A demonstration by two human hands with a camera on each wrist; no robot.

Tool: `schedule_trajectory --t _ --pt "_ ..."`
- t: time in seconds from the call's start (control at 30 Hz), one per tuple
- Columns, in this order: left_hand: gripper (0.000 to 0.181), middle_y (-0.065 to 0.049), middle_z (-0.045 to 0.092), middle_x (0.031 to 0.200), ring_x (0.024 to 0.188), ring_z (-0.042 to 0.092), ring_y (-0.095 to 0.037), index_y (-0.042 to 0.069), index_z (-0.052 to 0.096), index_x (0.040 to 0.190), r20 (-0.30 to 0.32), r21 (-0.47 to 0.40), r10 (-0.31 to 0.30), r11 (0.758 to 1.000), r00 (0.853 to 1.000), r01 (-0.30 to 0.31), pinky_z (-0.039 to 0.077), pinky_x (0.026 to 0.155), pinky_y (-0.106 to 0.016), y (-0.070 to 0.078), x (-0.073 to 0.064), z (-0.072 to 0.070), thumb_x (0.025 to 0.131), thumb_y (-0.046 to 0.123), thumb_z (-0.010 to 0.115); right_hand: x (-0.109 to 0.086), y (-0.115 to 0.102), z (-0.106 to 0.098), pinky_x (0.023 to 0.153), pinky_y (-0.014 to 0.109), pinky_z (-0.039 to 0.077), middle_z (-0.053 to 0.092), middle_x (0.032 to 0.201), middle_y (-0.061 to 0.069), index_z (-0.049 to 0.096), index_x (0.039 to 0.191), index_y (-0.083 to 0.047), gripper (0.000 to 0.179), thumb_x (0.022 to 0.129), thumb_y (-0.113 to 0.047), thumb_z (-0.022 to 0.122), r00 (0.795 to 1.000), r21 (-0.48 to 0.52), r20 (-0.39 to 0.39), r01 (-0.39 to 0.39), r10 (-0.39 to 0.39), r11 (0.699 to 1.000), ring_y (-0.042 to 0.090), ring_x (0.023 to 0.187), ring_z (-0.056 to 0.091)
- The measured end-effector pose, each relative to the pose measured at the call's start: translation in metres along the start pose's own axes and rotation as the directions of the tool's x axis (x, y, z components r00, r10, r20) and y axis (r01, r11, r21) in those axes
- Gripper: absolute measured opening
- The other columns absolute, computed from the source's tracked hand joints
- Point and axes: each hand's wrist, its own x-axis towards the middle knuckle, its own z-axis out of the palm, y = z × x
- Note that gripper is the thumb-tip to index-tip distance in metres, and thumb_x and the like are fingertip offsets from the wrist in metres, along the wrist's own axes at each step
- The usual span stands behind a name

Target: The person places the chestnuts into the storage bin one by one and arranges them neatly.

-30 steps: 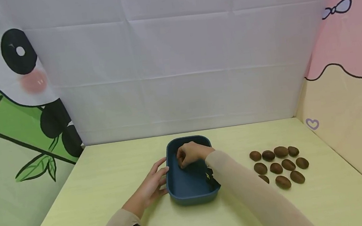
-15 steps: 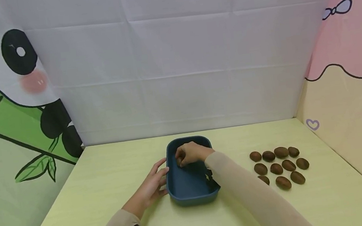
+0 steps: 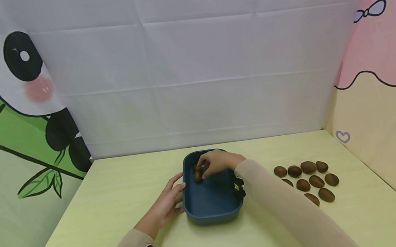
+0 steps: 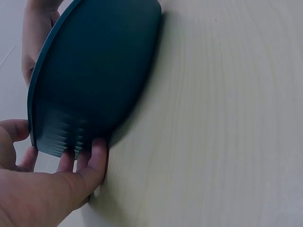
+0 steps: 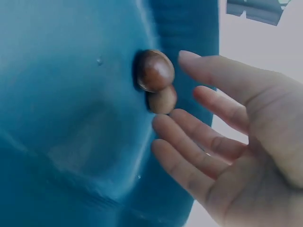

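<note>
A dark blue rectangular tray [image 3: 212, 199] stands on the table in front of me. My left hand [image 3: 164, 205] rests against its left side; in the left wrist view the fingertips [image 4: 98, 150] touch the outer wall, fingers fairly straight. My right hand [image 3: 220, 161] is inside the tray's far half, fingers apart with nothing between them. Just off its fingertips two smooth brown nuts lie against the tray's wall: one shiny nut [image 5: 156, 71] and a partly covered lighter nut [image 5: 163, 100]. The right hand hides part of the tray's far end.
Several brown oval nuts [image 3: 303, 185] lie in loose rows on the pale table [image 3: 123, 178] at the right. My right sleeve [image 3: 282, 204] covers some of them. A white cloth wall [image 3: 192, 79] rises behind the table, with printed panels at both sides.
The right hand's fingers have come off the nut and spread, and the hand has shifted right and slightly up. Nuts in the tray now show. The left hand stays against the tray.
</note>
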Motion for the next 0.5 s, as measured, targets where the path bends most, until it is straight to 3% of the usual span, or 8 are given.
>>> schedule_trajectory --t 0.2,0.5 --pt "0.058 -0.024 0.043 0.150 0.127 0.055 -0.034 0.025 0.021 0.159 -0.015 0.012 0.003 1.000 1.000 -0.003 0.050 0.090 -0.048 0.000 0.000 0.001 0.107 0.029 0.047 -0.016 0.004 -0.015 0.092 0.040 0.049 0.066 0.121 0.012 0.061 0.134 -0.010 0.050 0.090 -0.027 0.078 0.999 0.031 0.037 0.011 -0.012 0.999 0.021 0.109 0.061" --pt "0.059 -0.024 0.043 0.149 0.126 0.056 -0.034 0.026 0.021 0.158 -0.015 0.013 0.003 1.000 1.000 -0.003 0.051 0.089 -0.047 -0.001 0.001 0.000 0.107 0.030 0.048 -0.051 0.019 -0.034 0.090 0.035 0.051 0.066 0.118 0.002 0.063 0.130 -0.015 0.040 0.093 -0.025 0.075 0.996 0.026 0.017 0.087 -0.087 0.996 0.021 0.113 0.062"
